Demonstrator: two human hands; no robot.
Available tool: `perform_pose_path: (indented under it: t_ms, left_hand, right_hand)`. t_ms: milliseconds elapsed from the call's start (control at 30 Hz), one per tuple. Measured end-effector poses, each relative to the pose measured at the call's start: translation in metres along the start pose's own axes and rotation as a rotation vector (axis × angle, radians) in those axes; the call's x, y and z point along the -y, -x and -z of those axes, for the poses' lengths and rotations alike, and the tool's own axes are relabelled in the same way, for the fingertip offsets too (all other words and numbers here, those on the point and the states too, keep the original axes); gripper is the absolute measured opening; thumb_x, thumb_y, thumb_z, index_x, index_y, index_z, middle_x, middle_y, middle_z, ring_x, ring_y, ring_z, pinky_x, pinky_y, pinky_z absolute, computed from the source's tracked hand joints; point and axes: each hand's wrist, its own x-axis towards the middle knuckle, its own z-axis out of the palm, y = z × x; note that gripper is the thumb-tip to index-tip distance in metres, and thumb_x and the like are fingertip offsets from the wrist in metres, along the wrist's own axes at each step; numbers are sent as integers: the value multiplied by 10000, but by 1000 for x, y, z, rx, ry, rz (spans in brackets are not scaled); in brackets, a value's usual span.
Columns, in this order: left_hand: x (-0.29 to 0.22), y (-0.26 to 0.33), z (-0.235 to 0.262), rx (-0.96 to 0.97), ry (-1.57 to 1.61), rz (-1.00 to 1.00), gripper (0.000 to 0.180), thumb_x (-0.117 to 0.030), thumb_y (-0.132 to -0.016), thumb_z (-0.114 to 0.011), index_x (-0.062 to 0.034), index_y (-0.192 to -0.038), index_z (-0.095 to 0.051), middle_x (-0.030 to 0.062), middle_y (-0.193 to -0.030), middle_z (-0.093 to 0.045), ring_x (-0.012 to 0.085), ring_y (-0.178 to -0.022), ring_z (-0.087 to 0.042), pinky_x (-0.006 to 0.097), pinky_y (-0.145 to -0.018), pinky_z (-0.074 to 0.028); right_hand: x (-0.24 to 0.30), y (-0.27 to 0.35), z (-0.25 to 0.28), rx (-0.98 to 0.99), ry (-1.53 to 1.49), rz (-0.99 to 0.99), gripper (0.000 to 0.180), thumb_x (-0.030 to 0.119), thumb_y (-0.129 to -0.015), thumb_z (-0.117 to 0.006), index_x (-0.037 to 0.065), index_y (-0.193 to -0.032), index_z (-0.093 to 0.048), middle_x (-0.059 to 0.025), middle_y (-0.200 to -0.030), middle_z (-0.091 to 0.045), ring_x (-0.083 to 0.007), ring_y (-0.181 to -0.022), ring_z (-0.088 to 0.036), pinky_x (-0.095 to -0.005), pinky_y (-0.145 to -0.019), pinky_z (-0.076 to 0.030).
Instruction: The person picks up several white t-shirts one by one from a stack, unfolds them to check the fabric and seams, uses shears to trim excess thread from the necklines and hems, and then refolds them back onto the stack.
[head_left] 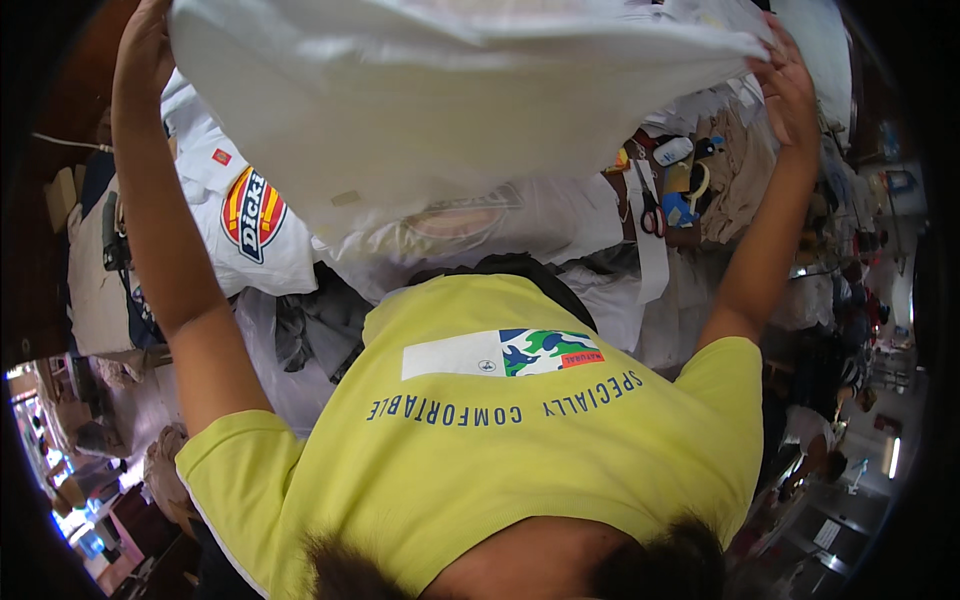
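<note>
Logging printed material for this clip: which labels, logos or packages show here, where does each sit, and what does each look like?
Shield-shaped logo: on a folded white shirt, left, under the left forearm; red, yellow, dark blue.
Small red tag: same shirt, above the logo; square.
Rectangular print: on the yellow-green shirt at centre; white panel, blue-green patches, small orange block.
Faded oval print: seen through the clear bag below the raised white garment.

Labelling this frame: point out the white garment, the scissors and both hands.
white garment [440, 90]: head view, middle of the lifted cloth.
scissors [651, 212]: head view, on the red handles.
left hand [145, 45]: head view, back of the hand at the cloth's edge.
right hand [790, 85]: head view, back of the hand gripping the cloth.
</note>
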Motion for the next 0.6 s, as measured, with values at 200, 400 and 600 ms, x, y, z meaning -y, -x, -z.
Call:
perform_pose_path:
  t_ms: [200, 400, 600]
  left_hand:
    - [42, 38, -9, 100, -345, 167, 536, -199, -844, -592, -45, -1300, -353, 142, -1155, -538, 197, -1040, -540, 303, -907, -412]
    - [45, 29, 16, 140, 176, 79, 355, -116, -830, -603, -32, -1169, -539, 88, -1088, -588, 150, -996, -560, 270, -867, -435]
    - [20, 17, 13, 11, -138, -168, 308, -151, -832, -609, -29, -1114, -589, 79, -1032, -610, 124, -904, -571, 241, -823, -435]
  right_hand:
    - [-75, 38, -76, 18, 92, -327, 593, 225, -767, -675, 60, -1274, -415, -40, -1027, -579, -123, -870, -552, -238, -770, -436]
    - [-73, 4, -25, -116, 203, -236, 397, 229, -810, -637, 71, -1164, -551, -53, -1009, -601, -108, -823, -566, -212, -722, -446]
    - [-41, -16, 35, -176, -384, 3, 360, 134, -806, -607, 55, -1151, -542, -68, -998, -608, -136, -870, -578, -248, -777, -455]
